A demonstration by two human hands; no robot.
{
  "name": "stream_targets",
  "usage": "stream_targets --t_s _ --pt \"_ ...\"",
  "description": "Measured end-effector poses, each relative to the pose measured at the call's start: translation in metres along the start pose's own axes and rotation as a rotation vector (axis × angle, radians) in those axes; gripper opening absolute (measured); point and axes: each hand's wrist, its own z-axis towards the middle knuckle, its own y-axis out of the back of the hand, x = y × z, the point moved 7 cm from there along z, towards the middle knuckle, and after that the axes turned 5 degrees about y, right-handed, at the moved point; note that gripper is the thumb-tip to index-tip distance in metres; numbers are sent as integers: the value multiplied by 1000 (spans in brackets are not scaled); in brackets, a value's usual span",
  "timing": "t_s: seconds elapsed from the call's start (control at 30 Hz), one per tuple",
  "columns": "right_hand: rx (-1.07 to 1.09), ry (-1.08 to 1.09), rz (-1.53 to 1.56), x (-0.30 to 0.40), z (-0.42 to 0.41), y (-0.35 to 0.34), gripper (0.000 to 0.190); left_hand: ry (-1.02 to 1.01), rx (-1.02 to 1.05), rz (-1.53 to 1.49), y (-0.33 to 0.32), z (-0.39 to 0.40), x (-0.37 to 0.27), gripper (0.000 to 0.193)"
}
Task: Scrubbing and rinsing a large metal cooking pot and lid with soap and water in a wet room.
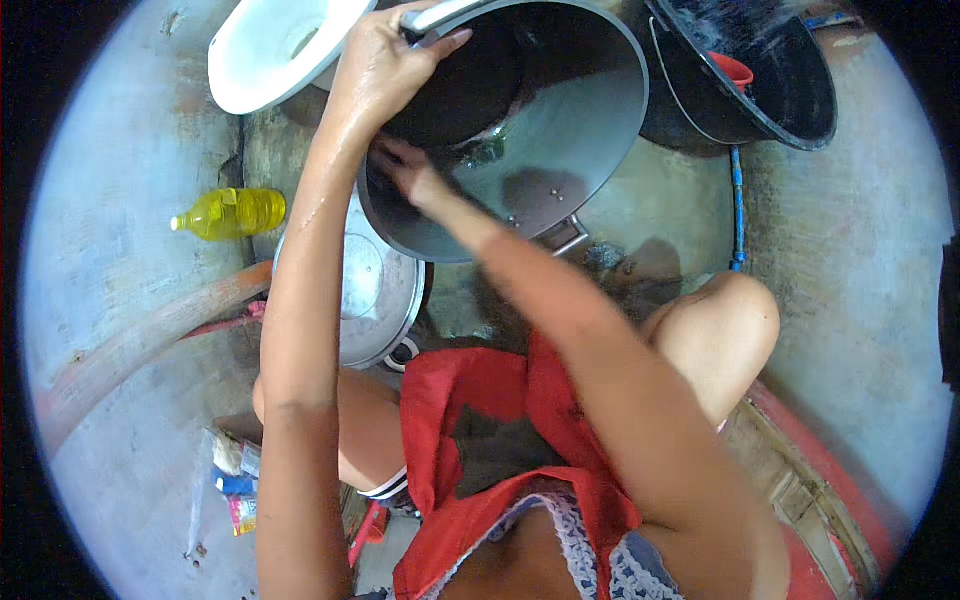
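A large dark metal cooking pot (592, 127) is tilted so that its wet inside faces me. My left hand (382, 71) grips the pot at its upper left, around the metal handle (446, 13) by the rim. Inside the pot, my right hand (405, 169) is against the lower left wall. Its fingers are blurred and in shadow, so whether they hold anything is unclear. A second loop handle (566, 236) sticks out at the pot's lower right. Water drops and a small puddle lie on the inner surface.
A white toilet bowl (259, 56) stands at upper left. A yellow liquid bottle (232, 214) is by the left wall. A round metal lid (375, 289) lies below the pot. Black bucket (694, 112) with a red dipper (731, 70) and blue pipe (738, 202) are at right.
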Motion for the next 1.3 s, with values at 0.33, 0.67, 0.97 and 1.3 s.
stream_targets --t_s 0.33,0.67,0.97,1.3 --pt "153 -85 -1572 -60 25 134 34 82 -52 71 25 8 30 15" --pt "866 -146 -1099 -64 9 63 36 109 -132 148 39 11 37 16" --pt "384 -369 -1106 -45 -44 4 47 94 -182 107 51 -10 47 16" --pt "361 -441 -562 9 -59 -14 53 31 -226 167 50 -18 56 28"
